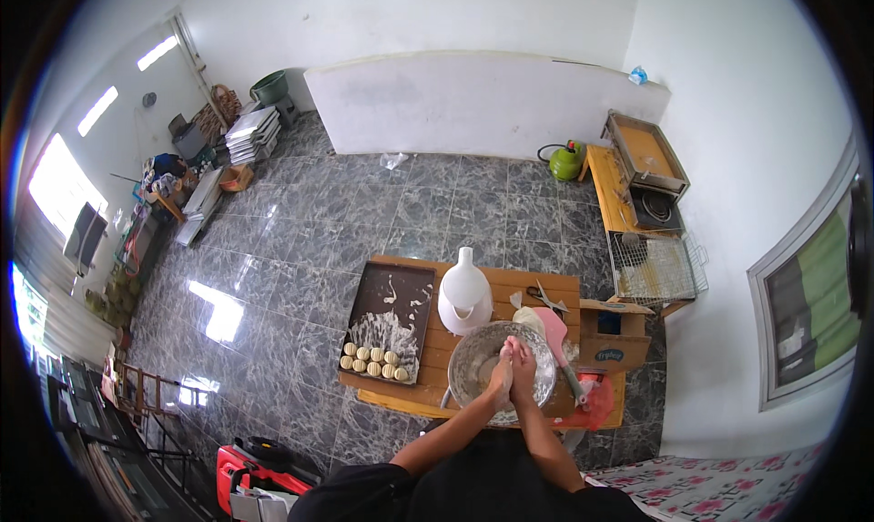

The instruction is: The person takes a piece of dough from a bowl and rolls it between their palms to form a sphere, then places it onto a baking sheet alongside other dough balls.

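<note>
Pressing left hand (502,378) and right hand (523,369) nearly flat together over bowl (466,360) | contents: can't tell | cardboard box (635,353): blue oval label (609,355)

Wooden table (515,282) with tray (382,294), bowl (475,351)

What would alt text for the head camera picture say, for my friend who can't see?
A bare left hand and right hand are pressed together over a white-smeared metal bowl on a wooden table; anything between them is hidden. Left of the bowl, a dark tray holds nine pale, ridged balls. A white appliance stands just beyond the bowl.
</note>
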`<state>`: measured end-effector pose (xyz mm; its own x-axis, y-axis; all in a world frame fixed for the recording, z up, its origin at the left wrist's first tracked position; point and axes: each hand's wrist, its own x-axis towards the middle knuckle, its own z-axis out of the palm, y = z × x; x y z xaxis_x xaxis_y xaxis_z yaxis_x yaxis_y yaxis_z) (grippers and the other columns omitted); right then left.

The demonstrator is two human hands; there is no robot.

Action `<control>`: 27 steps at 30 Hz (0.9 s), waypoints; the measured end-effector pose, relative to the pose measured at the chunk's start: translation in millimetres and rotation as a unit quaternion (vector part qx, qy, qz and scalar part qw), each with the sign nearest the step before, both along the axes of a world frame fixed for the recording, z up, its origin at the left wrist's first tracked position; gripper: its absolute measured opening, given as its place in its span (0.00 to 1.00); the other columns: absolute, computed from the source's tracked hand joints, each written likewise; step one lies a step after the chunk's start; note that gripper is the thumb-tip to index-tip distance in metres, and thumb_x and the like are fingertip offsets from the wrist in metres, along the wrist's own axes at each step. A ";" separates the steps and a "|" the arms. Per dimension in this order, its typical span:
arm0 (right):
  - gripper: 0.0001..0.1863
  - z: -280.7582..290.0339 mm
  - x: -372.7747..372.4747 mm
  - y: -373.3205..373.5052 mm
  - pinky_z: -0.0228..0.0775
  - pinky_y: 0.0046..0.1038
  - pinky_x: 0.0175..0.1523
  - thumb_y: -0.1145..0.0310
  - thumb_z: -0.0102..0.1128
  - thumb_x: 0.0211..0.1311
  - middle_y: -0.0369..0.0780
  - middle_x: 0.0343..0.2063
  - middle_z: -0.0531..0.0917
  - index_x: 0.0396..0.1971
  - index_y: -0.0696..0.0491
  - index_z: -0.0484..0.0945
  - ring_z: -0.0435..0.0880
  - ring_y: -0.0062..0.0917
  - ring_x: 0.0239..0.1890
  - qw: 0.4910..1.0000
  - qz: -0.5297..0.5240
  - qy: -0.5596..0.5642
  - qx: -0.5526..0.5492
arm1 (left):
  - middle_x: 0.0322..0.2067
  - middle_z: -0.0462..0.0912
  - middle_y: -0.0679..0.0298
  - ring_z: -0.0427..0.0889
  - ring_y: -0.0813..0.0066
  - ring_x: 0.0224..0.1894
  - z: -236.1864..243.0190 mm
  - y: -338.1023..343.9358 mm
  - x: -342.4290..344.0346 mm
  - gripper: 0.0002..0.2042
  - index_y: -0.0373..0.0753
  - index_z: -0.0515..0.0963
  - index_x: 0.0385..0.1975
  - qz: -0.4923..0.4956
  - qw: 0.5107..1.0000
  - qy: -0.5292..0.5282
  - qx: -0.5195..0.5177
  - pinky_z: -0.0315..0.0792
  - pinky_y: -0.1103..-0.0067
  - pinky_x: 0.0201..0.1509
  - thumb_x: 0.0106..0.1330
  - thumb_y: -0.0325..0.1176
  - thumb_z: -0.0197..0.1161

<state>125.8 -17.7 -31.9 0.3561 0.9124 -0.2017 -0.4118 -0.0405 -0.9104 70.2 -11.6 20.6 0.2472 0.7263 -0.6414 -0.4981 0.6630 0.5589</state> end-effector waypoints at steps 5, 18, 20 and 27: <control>0.19 18.2 9.5 -13.3 0.61 0.38 0.65 0.63 0.45 0.75 0.47 0.56 0.77 0.59 0.56 0.70 0.73 0.38 0.61 0.880 0.026 -0.471 0.056 | 0.51 0.78 0.57 0.76 0.68 0.52 -24.8 -15.0 -1.0 0.24 0.33 0.74 0.54 -0.011 0.999 0.038 0.002 0.69 0.74 0.58 0.76 0.50 0.45; 0.25 29.4 0.3 -18.5 0.67 0.35 0.59 0.53 0.39 0.77 0.47 0.50 0.78 0.54 0.59 0.73 0.77 0.35 0.53 0.980 -0.009 -0.198 -0.007 | 0.11 0.66 0.71 0.64 0.83 0.15 15.3 2.3 -23.0 0.23 0.39 0.73 0.20 0.053 0.996 0.070 0.001 0.59 0.83 0.20 0.76 0.47 0.49; 0.29 20.3 3.6 -20.3 0.67 0.35 0.58 0.47 0.36 0.77 0.45 0.50 0.79 0.54 0.58 0.73 0.78 0.32 0.53 0.991 0.017 -0.118 -0.060 | 0.14 0.69 0.70 0.66 0.83 0.17 18.4 2.2 -22.2 0.20 0.35 0.75 0.31 0.032 0.995 0.051 0.083 0.62 0.83 0.22 0.77 0.45 0.47; 0.42 21.5 12.2 -20.5 0.52 0.40 0.67 0.30 0.29 0.69 0.40 0.58 0.75 0.61 0.52 0.70 0.69 0.29 0.61 0.983 0.057 0.138 -0.110 | 0.19 0.74 0.65 0.73 0.77 0.18 21.6 7.3 -17.3 0.25 0.30 0.76 0.41 0.004 0.996 0.034 0.081 0.69 0.81 0.22 0.78 0.50 0.43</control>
<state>138.0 -38.3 -10.4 0.1579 0.8671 -0.4725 -0.6234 -0.2836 -0.7287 52.9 -4.3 42.2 0.2011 0.8234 -0.5307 -0.4599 0.5577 0.6910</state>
